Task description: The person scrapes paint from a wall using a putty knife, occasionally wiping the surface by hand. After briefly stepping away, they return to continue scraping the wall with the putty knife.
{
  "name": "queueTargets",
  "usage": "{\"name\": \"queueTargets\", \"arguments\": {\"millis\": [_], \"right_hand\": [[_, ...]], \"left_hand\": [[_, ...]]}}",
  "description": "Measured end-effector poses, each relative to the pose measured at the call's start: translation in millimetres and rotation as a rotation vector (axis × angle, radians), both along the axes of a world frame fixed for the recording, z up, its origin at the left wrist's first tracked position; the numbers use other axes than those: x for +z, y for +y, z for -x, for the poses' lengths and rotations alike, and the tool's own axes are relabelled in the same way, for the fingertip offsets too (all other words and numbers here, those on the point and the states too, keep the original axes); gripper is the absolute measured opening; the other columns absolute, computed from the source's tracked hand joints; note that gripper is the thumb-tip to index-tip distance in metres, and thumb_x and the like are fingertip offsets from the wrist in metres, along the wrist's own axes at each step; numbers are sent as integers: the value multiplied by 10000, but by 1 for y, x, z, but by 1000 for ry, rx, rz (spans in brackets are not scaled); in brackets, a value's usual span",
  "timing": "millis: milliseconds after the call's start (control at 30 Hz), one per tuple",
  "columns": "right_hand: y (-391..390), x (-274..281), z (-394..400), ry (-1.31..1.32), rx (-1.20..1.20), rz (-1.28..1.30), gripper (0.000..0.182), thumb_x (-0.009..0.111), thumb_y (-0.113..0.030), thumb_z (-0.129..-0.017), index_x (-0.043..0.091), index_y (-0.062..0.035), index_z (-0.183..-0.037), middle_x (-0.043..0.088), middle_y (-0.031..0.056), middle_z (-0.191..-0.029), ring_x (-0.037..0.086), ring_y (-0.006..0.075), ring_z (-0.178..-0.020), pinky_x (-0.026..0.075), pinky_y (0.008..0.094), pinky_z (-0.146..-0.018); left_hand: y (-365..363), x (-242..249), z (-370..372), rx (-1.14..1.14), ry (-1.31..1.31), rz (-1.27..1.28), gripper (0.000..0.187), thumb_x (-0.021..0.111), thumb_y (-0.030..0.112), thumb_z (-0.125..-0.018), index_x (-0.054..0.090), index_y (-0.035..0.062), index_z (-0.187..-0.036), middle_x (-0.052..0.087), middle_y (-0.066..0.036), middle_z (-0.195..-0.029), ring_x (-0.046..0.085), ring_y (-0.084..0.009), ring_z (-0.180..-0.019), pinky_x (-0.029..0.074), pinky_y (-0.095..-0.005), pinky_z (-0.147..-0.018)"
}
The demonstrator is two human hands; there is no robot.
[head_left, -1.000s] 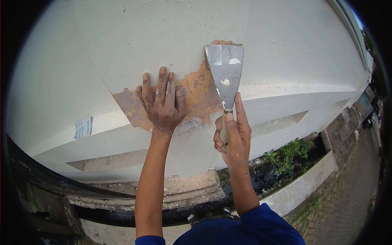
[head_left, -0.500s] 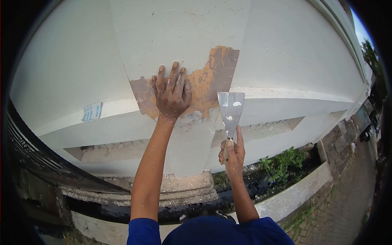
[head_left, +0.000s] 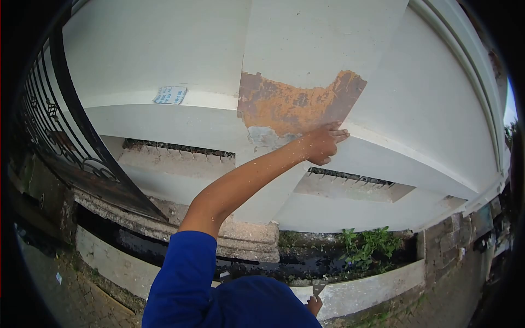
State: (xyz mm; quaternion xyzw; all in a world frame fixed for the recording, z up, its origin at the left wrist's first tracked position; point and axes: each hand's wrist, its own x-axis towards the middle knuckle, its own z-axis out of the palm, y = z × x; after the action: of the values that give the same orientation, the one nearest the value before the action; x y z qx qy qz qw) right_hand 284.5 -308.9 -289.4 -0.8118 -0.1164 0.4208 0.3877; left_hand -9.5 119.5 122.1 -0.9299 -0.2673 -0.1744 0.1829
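My left hand [head_left: 324, 144] reaches across to the right with fingers stretched out, at the lower right edge of the scraped patch [head_left: 295, 101]. Its fingertips are at the corner where the pillar meets the ledge. Brown and orange layers show in the patch, with some grey at its lower edge, and white paint [head_left: 311, 38] surrounds it. Down by my body, my right hand [head_left: 313, 304] is closed around the handle of a putty knife [head_left: 319, 286], blade upward. My shirt hides part of that arm.
A folded paper sheet with blue print [head_left: 170, 95] lies on the ledge at left. A black metal gate [head_left: 82, 117] stands at far left. Below the wall runs a ditch of dark water [head_left: 311, 256], with green plants [head_left: 372, 249] and a concrete curb [head_left: 377, 281].
My left hand has slid from the patch's left part to its lower right edge. My right hand has dropped from the wall to beside my body with the putty knife. The view has shifted.
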Motion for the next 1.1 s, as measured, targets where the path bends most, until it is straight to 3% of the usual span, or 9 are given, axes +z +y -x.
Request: {"name": "queueTargets", "arguments": {"millis": [100,200,267,433,567,733,833,933,1100], "right_hand": [[17,15,15,14,-13,-108,398,551,-131,-855,506,16,-1222,541,70,-672,494,144,-415,380,284,-318],[39,20,30,-17,34,-193,383,549,-158,-867,510,5,-1211,539,65,-689,488,135,-418,368,278,-325],[54,40,46,-56,106,-261,357,542,-189,-876,537,-2,-1180,524,50,-659,471,126,-411,355,276,-334],[85,71,75,-32,225,-305,228,540,-235,-896,596,-18,-938,528,47,-631,462,111,-399,349,263,-345],[112,101,101,61,349,-325,199,533,-244,-917,570,-54,-867,526,39,-630,461,107,-404,346,259,-348],[160,186,155,405,544,-528,138,495,-216,-951,501,-79,-959,540,32,-721,502,114,-473,376,254,-368],[191,244,197,395,674,-735,164,472,-227,-971,479,-86,-1054,534,42,-749,496,114,-482,379,234,-392],[221,294,236,430,713,-839,203,441,-247,-989,479,-81,-1099,512,45,-727,477,109,-468,361,224,-388],[269,347,303,492,714,-976,259,424,-266,-1004,500,-74,-1161,483,20,-668,444,87,-433,344,212,-379]], "left_hand": [[-8,-10,1,-145,-319,476,188,651,199,-801,681,145,-978,546,-60,-1323,447,-234,-1274,259,-439,-1113],[-17,9,35,-161,-283,-160,203,624,155,-812,679,165,-1007,564,3,-1296,484,-227,-1224,260,-469,-1105],[-30,31,69,-29,-317,-358,205,635,173,-805,677,164,-1005,534,-18,-1337,444,-222,-1264,212,-489,-1123],[-11,26,171,331,-247,-514,551,623,366,-842,478,227,-1355,308,-32,-1513,209,-240,-1419,87,-514,-1152],[-12,3,226,388,-171,-560,673,572,459,-871,347,186,-1443,232,-48,-1541,164,-279,-1430,89,-535,-1147],[-4,-16,245,456,-402,-490,802,530,610,-838,330,129,-1447,195,-98,-1544,172,-291,-1419,109,-564,-1132],[-12,-5,240,511,-459,-390,882,557,649,-794,320,107,-1449,184,-146,-1535,195,-287,-1409,124,-564,-1130],[-21,18,238,524,-445,-410,938,653,588,-747,304,69,-1445,214,-129,-1528,230,-300,-1395,150,-566,-1125],[-14,7,250,469,-372,-419,818,637,539,-779,382,79,-1405,272,-104,-1510,259,-283,-1386,167,-554,-1127]]}}
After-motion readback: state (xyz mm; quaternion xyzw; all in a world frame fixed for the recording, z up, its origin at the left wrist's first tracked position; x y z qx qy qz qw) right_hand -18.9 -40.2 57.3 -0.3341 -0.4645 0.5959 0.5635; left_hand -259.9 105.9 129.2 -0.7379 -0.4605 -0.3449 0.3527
